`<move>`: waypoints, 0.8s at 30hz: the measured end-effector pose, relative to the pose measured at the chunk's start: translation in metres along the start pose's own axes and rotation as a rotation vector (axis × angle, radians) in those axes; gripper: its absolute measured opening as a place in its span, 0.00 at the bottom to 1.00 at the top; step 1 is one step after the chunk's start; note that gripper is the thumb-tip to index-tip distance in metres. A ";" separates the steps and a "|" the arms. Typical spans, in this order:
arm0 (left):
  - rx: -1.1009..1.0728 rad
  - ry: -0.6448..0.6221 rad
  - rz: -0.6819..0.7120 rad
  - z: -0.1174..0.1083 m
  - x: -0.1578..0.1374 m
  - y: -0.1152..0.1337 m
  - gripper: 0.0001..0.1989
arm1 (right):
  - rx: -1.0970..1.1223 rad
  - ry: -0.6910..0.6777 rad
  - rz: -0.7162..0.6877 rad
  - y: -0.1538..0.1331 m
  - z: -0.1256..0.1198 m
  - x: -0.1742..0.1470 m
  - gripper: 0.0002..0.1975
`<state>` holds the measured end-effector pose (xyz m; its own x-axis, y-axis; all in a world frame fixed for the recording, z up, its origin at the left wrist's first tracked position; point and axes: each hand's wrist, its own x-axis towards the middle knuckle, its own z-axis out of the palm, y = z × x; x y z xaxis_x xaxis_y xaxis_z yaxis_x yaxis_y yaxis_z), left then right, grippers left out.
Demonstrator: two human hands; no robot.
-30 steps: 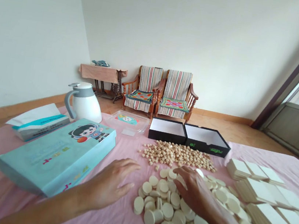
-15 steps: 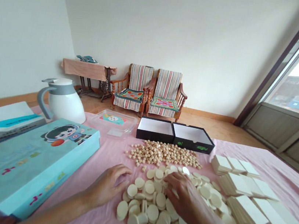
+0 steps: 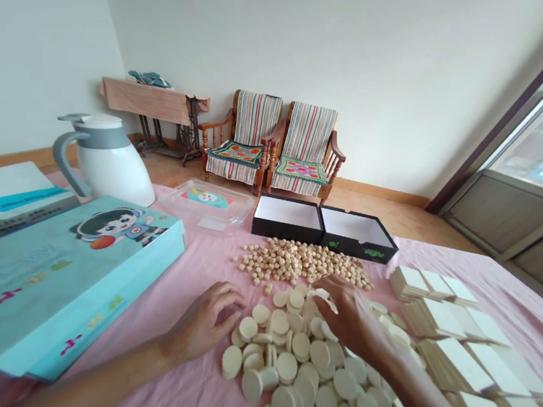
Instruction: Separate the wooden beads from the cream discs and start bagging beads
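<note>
A heap of pale round wooden discs lies spread on the pink cloth. At its left edge my left hand rests on the cloth, fingers loosely curved and thumb apart, holding nothing. Over the far side of the heap reaches my right hand, its thumb and fingers apart above some discs. Part of the heap is hidden under this hand and forearm. Just beyond the fingertips is a pile of small wooden beads or cubes.
Stacks of rectangular wooden pieces stand at the right. Two black open boxes and a clear plastic container lie at the back. To the left are a light-blue box, a white-grey jug and a white-blue packet.
My right hand has moved forward across the discs, towards the small wooden pieces. My left hand has barely moved. The whole view has tilted slightly downward.
</note>
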<state>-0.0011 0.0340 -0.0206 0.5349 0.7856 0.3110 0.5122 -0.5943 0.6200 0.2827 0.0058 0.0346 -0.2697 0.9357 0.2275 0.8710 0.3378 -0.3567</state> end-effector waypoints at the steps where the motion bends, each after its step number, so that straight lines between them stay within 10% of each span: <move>1: 0.001 -0.004 -0.002 0.000 0.000 0.000 0.08 | -0.002 -0.001 0.008 0.001 -0.001 0.000 0.10; 24: -0.014 -0.015 0.000 -0.002 0.000 0.003 0.09 | 0.024 -0.171 -0.043 -0.013 0.021 0.025 0.10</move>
<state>-0.0012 0.0329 -0.0175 0.5447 0.7830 0.3005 0.5026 -0.5916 0.6304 0.2556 0.0267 0.0255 -0.3744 0.9232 0.0866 0.8477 0.3786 -0.3717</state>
